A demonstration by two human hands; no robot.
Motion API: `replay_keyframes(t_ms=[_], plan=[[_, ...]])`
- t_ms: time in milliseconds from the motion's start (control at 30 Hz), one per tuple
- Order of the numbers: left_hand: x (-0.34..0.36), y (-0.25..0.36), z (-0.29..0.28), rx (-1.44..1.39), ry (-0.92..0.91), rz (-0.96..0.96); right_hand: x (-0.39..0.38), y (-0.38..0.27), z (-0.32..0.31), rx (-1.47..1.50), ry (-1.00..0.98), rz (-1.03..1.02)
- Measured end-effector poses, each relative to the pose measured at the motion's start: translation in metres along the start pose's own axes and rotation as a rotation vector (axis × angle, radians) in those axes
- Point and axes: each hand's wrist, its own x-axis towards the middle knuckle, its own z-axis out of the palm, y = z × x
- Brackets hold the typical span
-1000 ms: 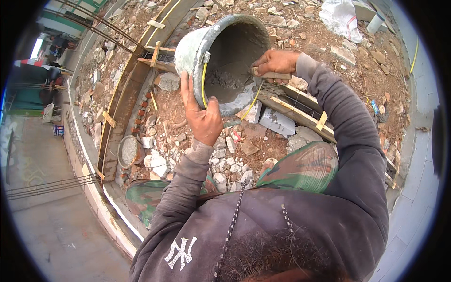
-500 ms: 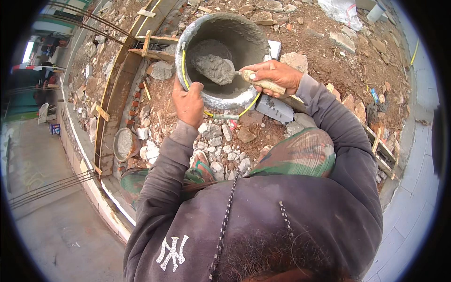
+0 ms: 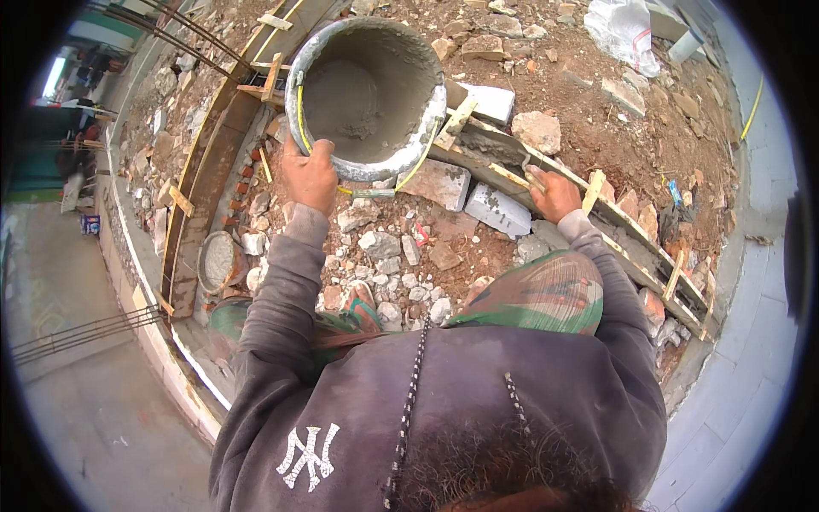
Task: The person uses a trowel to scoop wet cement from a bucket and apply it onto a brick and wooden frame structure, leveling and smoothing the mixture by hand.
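Observation:
The black rubber-like bucket [image 3: 365,170] stands tilted toward me, with grey mortar [image 3: 345,94] lining its inside. My left hand [image 3: 311,177] is closed on its near left rim, beside the yellow wire handle [image 3: 300,111]. Off to the right, my right hand [image 3: 556,194] is wrapped round the handle of a trowel [image 3: 529,168]. The trowel's blade reaches in between the boards of a narrow wooden form [image 3: 631,220], where wet mortar lies; the blade is hard to make out against it.
Pale blocks [image 3: 497,211] and broken stones [image 3: 380,243] lie between my feet and the bucket. A curved form [image 3: 205,183] runs along the left, near a small bowl of mortar [image 3: 220,260]. Rebar rods [image 3: 183,38] stick out at upper left. A plastic bag [image 3: 621,34] lies far right.
My right hand has carried the trowel with its load of mortar out of the bucket and rightward to the wooden form. The bucket and left hand have shifted slightly left in view.

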Motion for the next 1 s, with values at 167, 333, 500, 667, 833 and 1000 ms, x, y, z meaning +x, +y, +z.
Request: replay_keyframes(t_ms=[167, 333, 500, 667, 833, 1000], plan=[[-0.007, 0.005, 0.005, 0.149, -0.072, 0.037, 0.006, -0.080, -0.095, 0.092, 0.299, -0.289], [-0.004, 0.006, 0.025, 0.335, -0.147, 0.147, 0.086, -0.110, -0.164, -0.322, 0.392, -0.672], [-0.016, 0.014, 0.032, 0.324, -0.118, 0.148, 0.066, -0.149, -0.127, -0.258, -0.028, -0.255], [-0.017, 0.010, 0.033, 0.235, -0.088, 0.140, 0.061, -0.187, -0.130, -0.013, -0.179, -0.358], [-0.022, 0.009, 0.038, 0.089, -0.050, 0.108, 0.082, -0.183, -0.148, -0.062, 0.051, -0.192], [-0.033, 0.015, 0.059, 0.074, 0.012, 0.191, 0.078, -0.192, -0.140, 0.322, -0.286, -0.198]])
